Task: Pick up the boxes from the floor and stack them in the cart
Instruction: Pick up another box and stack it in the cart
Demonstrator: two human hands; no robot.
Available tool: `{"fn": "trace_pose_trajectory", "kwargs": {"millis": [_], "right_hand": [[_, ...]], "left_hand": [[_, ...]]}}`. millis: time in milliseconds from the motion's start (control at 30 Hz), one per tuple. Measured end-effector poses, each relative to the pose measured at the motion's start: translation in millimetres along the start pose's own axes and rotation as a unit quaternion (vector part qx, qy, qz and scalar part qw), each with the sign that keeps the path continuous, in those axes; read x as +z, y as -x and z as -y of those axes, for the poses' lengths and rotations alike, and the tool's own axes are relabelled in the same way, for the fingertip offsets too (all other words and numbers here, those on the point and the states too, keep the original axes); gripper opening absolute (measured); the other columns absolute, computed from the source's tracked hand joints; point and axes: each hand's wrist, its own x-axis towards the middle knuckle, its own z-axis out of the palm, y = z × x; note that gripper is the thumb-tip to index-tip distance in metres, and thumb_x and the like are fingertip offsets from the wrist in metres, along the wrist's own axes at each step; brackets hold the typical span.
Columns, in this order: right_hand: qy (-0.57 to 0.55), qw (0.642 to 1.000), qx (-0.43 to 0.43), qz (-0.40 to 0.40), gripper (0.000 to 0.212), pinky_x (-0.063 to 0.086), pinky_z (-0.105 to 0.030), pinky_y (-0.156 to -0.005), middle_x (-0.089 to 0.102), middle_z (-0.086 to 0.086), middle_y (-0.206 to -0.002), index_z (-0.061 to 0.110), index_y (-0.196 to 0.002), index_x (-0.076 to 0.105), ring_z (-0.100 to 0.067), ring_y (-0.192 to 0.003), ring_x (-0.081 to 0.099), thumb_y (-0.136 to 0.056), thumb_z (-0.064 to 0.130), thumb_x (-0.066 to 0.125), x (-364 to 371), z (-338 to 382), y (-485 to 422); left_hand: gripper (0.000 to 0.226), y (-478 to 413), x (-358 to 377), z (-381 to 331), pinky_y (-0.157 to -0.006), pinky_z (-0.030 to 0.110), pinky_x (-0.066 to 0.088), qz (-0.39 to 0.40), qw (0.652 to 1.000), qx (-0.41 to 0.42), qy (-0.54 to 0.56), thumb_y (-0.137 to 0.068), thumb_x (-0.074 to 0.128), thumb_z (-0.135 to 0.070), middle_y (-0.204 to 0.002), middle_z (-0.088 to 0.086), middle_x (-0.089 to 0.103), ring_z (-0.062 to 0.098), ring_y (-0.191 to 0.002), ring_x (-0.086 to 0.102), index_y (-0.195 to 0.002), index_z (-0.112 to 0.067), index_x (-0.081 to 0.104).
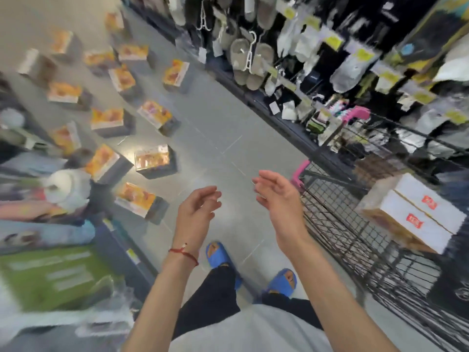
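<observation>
As boxes (154,158) strew the floor (228,138) by the cart (337,224), both hands (196,209) (276,196) hover slack, empty.

Both arms are extended forward, bare to the elbow. The left forearm (162,288) and right forearm (330,288) converge slightly toward the hands.

Left hand (196,212): palm turned inward toward the right hand. Its fingers (210,196) are loosely curled and relaxed, with the thumb lying alongside them. They hold nothing. A red cord bracelet (184,254) circles the wrist, behind the fingers.

Right hand (278,199): palm turned inward toward the left hand. Its fingers (264,180) are nearly straight, slightly bent at the tips and held close together. They hold nothing.

The two sets of fingertips face each other across a clear gap, not touching. The right fingers reach slightly further forward than the left.
</observation>
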Motion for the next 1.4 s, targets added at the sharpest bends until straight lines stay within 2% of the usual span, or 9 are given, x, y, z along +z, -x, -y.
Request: {"fn": "trace_pose_trajectory", "kwargs": {"millis": [100,400,633,933,1033,1133,1233,1333,1400], "right_hand": [[0.014,1.000,0.015,0.018,0.026,0.051,-0.025,-0.087,0.075,0.001,-0.109,0.026,-0.107,0.070,-0.009,-0.103,0.067,-0.097,0.003,0.064,61,2,-15],[0.045,0.992,0.071,0.090,0.024,0.056,-0.028,-0.091,0.076,-0.001,-0.109,0.020,-0.114,0.071,-0.013,-0.103,0.070,-0.097,0.005,0.064,211,9,-59],[0.108,0.980,0.083,0.145,0.024,0.055,-0.031,-0.094,0.075,-0.006,-0.112,0.014,-0.119,0.070,-0.014,-0.100,0.068,-0.098,0.005,0.063,296,38,-145],[0.199,0.944,0.112,0.239,0.022,0.056,-0.031,-0.094,0.074,-0.009,-0.117,0.015,-0.118,0.070,-0.015,-0.099,0.068,-0.098,0.007,0.063,390,84,-245],[0.216,0.935,0.132,0.247,0.020,0.056,-0.034,-0.096,0.075,-0.007,-0.116,0.019,-0.112,0.070,-0.014,-0.098,0.068,-0.097,0.006,0.063,420,85,-269],[0.230,0.931,0.145,0.243,0.020,0.057,-0.032,-0.094,0.075,-0.004,-0.112,0.020,-0.110,0.070,-0.015,-0.100,0.069,-0.097,0.006,0.063,449,78,-291],[0.243,0.931,0.153,0.225,0.017,0.058,-0.033,-0.095,0.074,-0.006,-0.113,0.021,-0.107,0.070,-0.016,-0.100,0.069,-0.097,0.008,0.064,485,66,-313],[0.248,0.939,0.142,0.193,0.018,0.057,-0.033,-0.093,0.074,-0.002,-0.104,0.023,-0.103,0.070,-0.014,-0.096,0.068,-0.098,0.007,0.063,525,49,-334],[0.248,0.945,0.131,0.169,0.019,0.057,-0.031,-0.089,0.074,0.001,-0.097,0.022,-0.102,0.070,-0.012,-0.089,0.067,-0.098,0.006,0.062,551,32,-349]], "left_hand": [[0.022,-29,-52,-3,-0.094,0.037,0.050,-0.030,0.999,-0.008,0.018,-0.099,0.054,-0.008,-0.106,-0.004,0.074,0.006,-0.089,0.071,-0.107,-0.023,0.068],[0.021,-109,-167,-30,-0.092,0.032,0.050,-0.103,0.992,-0.026,0.062,-0.099,0.056,-0.012,-0.109,-0.005,0.074,0.016,-0.102,0.070,-0.114,-0.020,0.068],[0.017,-192,-200,-70,-0.101,0.043,0.050,-0.171,0.978,-0.041,0.112,-0.100,0.055,-0.014,-0.109,-0.002,0.072,0.020,-0.101,0.069,-0.103,-0.026,0.067],[0.015,-273,-229,-128,-0.094,0.034,0.051,-0.247,0.953,-0.053,0.167,-0.099,0.057,-0.016,-0.116,0.005,0.070,0.016,-0.101,0.068,-0.104,-0.026,0.067],[0.017,-297,-245,-131,-0.085,0.024,0.052,-0.270,0.945,-0.050,0.177,-0.100,0.055,-0.011,-0.115,0.005,0.070,0.015,-0.096,0.068,-0.105,-0.022,0.067],[0.017,-326,-269,-126,-0.081,0.023,0.051,-0.277,0.943,-0.060,0.177,-0.100,0.054,-0.009,-0.110,0.002,0.071,0.014,-0.091,0.068,-0.110,-0.018,0.066],[0.018,-364,-295,-112,-0.087,0.031,0.053,-0.296,0.937,-0.078,0.167,-0.099,0.055,-0.009,-0.105,0.001,0.072,0.017,-0.094,0.068,-0.101,-0.023,0.067],[0.027,-405,-315,-94,-0.097,0.043,0.053,-0.302,0.938,-0.101,0.134,-0.094,0.058,-0.006,-0.103,0.000,0.073,0.021,-0.104,0.067,-0.091,-0.032,0.066],[0.032,-434,-328,-82,-0.098,0.045,0.053,-0.289,0.942,-0.121,0.120,-0.092,0.059,-0.002,-0.099,-0.005,0.071,0.020,-0.103,0.067,-0.088,-0.033,0.066]]}}
